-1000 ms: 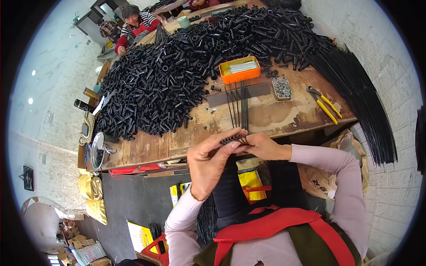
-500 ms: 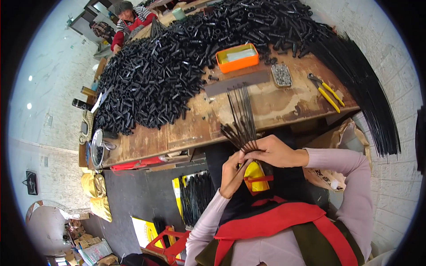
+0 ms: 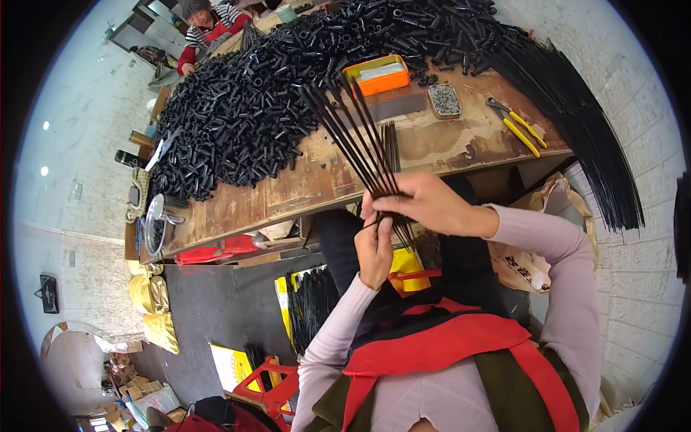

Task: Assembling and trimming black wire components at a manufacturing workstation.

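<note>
Both my hands are together in front of the bench edge, round a bunch of thin black rods. The rods fan up and to the left over the bench, with thicker dark tips at their upper ends. My right hand is closed across the bunch, fingers over the rods. Just below it, my left hand is closed at the rods' lower part, thumb raised. More thin rod ends stick out under the hands. A second cluster of dark rods stands behind my right hand; whether I hold it too, I cannot tell.
A large heap of black tubular parts covers the bench. Nearby are an orange box, a tray of small metal pieces, yellow-handled pliers and long black rods. A person sits at the far left.
My hands have risen slightly and moved a little left. The rods, earlier split between upright ones and a tilted bunch, now show as a longer fan leaning left.
</note>
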`<state>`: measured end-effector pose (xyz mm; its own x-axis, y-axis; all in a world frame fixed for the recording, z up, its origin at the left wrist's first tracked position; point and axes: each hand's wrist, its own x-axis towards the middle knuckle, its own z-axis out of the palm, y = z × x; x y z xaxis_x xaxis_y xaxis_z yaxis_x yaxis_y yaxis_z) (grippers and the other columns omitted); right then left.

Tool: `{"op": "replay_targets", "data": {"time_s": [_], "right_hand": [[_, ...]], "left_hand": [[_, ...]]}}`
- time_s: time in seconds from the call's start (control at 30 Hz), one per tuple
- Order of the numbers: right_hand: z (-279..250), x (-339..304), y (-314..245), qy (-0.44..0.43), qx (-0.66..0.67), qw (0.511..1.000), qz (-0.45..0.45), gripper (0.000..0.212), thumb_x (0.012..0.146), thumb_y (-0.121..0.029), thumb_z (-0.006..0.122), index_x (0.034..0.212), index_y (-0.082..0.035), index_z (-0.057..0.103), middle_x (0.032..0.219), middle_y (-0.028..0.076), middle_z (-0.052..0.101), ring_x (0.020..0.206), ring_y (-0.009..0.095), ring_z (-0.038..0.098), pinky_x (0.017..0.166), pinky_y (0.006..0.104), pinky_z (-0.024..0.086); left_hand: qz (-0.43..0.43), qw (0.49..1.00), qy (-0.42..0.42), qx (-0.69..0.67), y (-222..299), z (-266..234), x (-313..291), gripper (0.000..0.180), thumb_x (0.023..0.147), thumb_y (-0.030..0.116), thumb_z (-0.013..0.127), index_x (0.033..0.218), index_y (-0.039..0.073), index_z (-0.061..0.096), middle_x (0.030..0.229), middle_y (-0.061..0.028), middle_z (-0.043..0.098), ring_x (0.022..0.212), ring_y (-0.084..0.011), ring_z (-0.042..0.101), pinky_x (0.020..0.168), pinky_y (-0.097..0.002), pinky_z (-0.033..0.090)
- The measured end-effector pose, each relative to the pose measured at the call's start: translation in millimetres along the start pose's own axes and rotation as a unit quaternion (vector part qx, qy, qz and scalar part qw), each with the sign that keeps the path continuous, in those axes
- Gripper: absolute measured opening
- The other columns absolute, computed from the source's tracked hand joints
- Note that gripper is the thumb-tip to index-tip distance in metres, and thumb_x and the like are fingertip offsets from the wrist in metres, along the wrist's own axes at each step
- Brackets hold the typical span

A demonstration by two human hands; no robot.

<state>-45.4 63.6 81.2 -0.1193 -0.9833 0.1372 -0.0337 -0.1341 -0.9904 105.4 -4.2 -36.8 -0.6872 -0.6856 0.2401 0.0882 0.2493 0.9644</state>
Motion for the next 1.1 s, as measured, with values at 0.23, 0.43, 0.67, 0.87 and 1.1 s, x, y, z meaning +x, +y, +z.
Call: {"op": "replay_targets", "data": {"time_s": [0.23, 0.43, 0.67, 0.87, 1.1], "right_hand": [[-26.5, 14.0, -31.3, -0.005, 0.070, 0.997, 0.012, 0.014, 0.095, -0.008, 0.055, 0.104, 0.000, 0.062, 0.097, 0.009, 0.068, 0.094, 0.018, 0.066, 0.084, 0.0298, 0.052], [-50.2, 49.9, -73.7, -0.046, 0.125, 0.988, 0.083, 0.026, 0.097, -0.018, 0.059, 0.118, -0.002, 0.059, 0.108, 0.010, 0.066, 0.102, 0.020, 0.064, 0.093, 0.0356, 0.051], [-59.9, 100.5, -109.2, -0.057, 0.091, 0.994, 0.029, 0.031, 0.096, -0.022, 0.060, 0.122, -0.004, 0.058, 0.118, 0.009, 0.063, 0.110, 0.020, 0.060, 0.095, 0.0356, 0.049], [-53.7, 95.2, -107.3, -0.043, 0.108, 0.993, 0.027, 0.034, 0.097, -0.020, 0.059, 0.125, 0.000, 0.055, 0.123, 0.013, 0.061, 0.115, 0.021, 0.059, 0.101, 0.0361, 0.047], [-62.1, 106.6, -134.3, -0.090, 0.145, 0.985, 0.002, 0.034, 0.101, -0.020, 0.050, 0.125, 0.005, 0.051, 0.124, 0.019, 0.060, 0.116, 0.026, 0.060, 0.101, 0.0370, 0.050]], "left_hand": [[0.072, 0.985, 0.125, -0.094, 55.0, 44.6, 29.3, 0.032, 0.104, 0.023, 0.045, 0.127, 0.001, 0.044, 0.100, -0.0035, 0.061, 0.069, -0.0094, 0.055, 0.065, -0.0229, 0.046], [0.028, 0.965, 0.039, -0.259, 112.6, 21.8, 69.9, 0.029, 0.106, 0.023, 0.036, 0.112, -0.002, 0.049, 0.093, -0.0127, 0.067, 0.072, -0.0191, 0.069, 0.065, -0.0284, 0.056], [-0.078, 0.969, -0.104, -0.208, 157.8, -31.4, 116.3, 0.036, 0.106, 0.029, 0.036, 0.114, -0.002, 0.053, 0.092, -0.0127, 0.067, 0.076, -0.0199, 0.069, 0.068, -0.0295, 0.057], [-0.134, 0.902, -0.208, -0.354, 146.5, -41.9, 116.0, 0.040, 0.105, 0.026, 0.040, 0.128, -0.005, 0.047, 0.118, -0.0190, 0.063, 0.097, -0.0229, 0.067, 0.084, -0.0355, 0.056], [-0.163, 0.879, -0.328, -0.305, 183.3, -65.7, 132.4, 0.039, 0.102, 0.015, 0.045, 0.133, -0.008, 0.041, 0.129, -0.0213, 0.056, 0.113, -0.0286, 0.062, 0.096, -0.0413, 0.054]]}}
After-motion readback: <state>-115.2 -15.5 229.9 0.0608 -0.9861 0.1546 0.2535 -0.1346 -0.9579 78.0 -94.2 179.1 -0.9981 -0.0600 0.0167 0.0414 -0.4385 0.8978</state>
